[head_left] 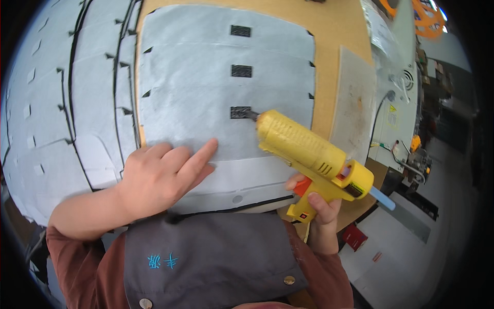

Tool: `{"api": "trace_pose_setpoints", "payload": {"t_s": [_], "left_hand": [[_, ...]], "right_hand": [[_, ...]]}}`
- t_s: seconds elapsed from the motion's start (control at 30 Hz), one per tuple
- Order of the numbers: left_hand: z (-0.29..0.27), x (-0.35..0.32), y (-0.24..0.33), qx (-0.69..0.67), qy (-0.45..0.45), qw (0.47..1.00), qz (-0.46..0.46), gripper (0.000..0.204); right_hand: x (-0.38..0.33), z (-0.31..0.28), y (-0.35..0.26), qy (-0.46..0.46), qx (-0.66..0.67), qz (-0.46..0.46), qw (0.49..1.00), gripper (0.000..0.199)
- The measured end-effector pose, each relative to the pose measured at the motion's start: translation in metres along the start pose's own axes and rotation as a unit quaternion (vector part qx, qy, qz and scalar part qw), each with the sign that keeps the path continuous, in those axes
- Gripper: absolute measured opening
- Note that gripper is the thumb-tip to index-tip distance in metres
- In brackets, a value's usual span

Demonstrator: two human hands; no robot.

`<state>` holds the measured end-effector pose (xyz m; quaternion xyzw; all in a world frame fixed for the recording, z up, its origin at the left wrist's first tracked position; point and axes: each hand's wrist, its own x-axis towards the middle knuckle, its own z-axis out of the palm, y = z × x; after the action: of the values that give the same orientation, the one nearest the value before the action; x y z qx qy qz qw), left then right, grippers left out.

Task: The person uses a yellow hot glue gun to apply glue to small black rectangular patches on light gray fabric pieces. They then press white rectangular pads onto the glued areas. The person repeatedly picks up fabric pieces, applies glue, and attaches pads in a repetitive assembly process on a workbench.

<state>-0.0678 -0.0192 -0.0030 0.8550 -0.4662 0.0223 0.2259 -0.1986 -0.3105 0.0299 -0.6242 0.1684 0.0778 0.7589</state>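
Observation:
My right hand [315, 208] grips the handle of a yellow hot glue gun [309, 149], a finger on its orange trigger. The gun's nozzle touches the nearest of three small black rectangular patches [240, 112] on a grey felt sheet [206, 77]. Two more black patches [241, 71] lie farther up the same sheet. My left hand [162, 175] presses flat on the sheet's near part, index finger stretched toward the nozzle. The sheet lies on a brown board [337, 31].
A stack of similar grey felt sheets [62, 103] with black edge notches lies to the left. A pale mat [355, 103] sits right of the board. A white machine cabinet [399, 98] with cables stands at the right, floor below it.

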Motion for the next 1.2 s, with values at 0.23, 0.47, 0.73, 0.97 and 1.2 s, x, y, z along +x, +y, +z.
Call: {"api": "trace_pose_setpoints", "payload": {"t_s": [0.23, 0.47, 0.73, 0.97, 1.2], "left_hand": [[0.0, 0.0, 0.004, 0.021, 0.009, 1.0, -0.004, 0.05], [0.0, -0.002, 0.006, 0.045, 0.031, 0.998, 0.007, 0.042], [-0.032, -0.001, 0.02, -0.018, 0.003, 0.998, -0.053, 0.038], [-0.056, -0.007, 0.045, -0.696, -0.083, 0.618, -0.357, 0.034], [-0.029, -0.007, 0.058, -0.83, -0.056, 0.422, -0.361, 0.047]], "right_hand": [[-0.001, -0.028, 0.014, -0.029, 0.25, 0.005, 0.968, 0.058], [0.026, -0.095, -0.003, 0.129, 0.348, -0.091, 0.924, 0.037], [0.054, -0.099, -0.02, 0.246, 0.289, 0.001, 0.925, 0.038], [0.025, -0.13, -0.009, 0.299, -0.125, 0.038, 0.945, 0.038], [0.013, -0.053, -0.018, 0.331, -0.34, -0.158, 0.866, 0.018]]}}
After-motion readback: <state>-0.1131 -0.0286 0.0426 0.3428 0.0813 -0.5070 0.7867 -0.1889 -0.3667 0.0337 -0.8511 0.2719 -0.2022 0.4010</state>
